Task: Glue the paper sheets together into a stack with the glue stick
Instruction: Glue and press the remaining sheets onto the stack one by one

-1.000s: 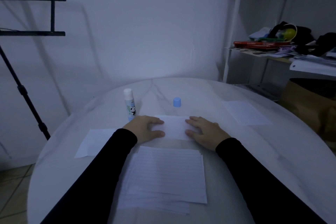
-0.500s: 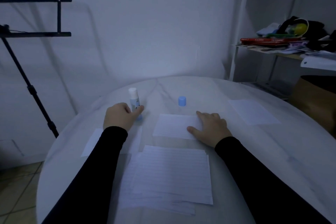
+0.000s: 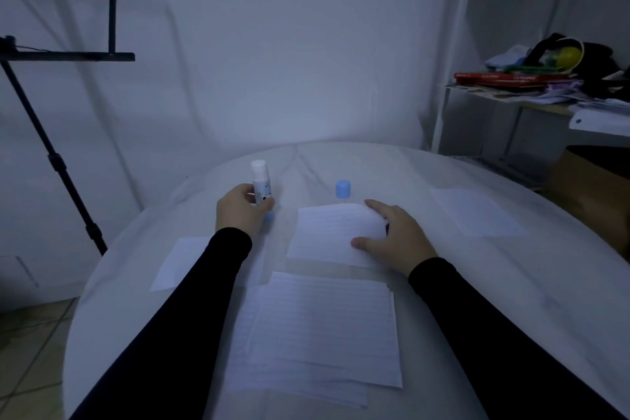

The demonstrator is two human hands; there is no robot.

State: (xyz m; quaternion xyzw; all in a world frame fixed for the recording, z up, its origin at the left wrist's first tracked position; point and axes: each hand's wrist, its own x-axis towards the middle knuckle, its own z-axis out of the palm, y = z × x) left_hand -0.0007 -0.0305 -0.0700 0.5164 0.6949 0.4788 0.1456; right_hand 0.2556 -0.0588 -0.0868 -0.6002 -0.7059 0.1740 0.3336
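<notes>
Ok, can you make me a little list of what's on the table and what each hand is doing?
left hand: grips the glue stick, which is upright and uncapped
right hand: rests flat on the lined sheet
blue cap: stands alone, behind that sheet
paper pile: nearest the person, edges uneven
single sheets: one at far right, one at left
table: round, pale

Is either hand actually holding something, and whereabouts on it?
The left hand grips the glue stick round its lower body. The right hand only rests on a paper sheet.
</notes>
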